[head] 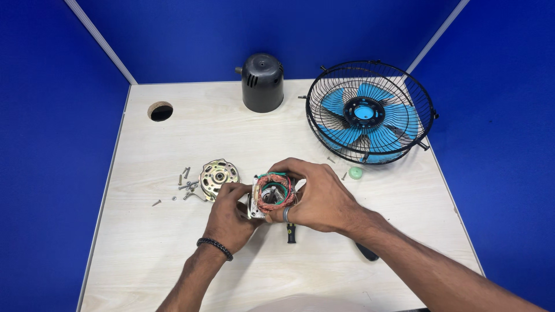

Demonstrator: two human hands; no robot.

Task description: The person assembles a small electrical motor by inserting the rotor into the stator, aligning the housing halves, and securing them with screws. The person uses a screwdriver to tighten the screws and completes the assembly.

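Both hands grip a fan motor stator point(273, 192) with copper windings and green wire, held just above the table's middle. My left hand point(230, 216) clasps its left side and metal housing. My right hand point(317, 198), with a ring on one finger, wraps over its right side and top. Just left of the hands lies a round metal motor end cover point(218, 176). Several loose screws point(186, 185) are scattered beside that cover.
A black motor cap point(262, 82) stands at the back of the light wooden table point(173, 254). A black wire fan cage with blue blades point(369, 112) lies at the back right, a small green knob point(355, 172) near it. A black-handled tool point(291, 232) lies under my right hand. A cable hole point(160, 111) is at back left.
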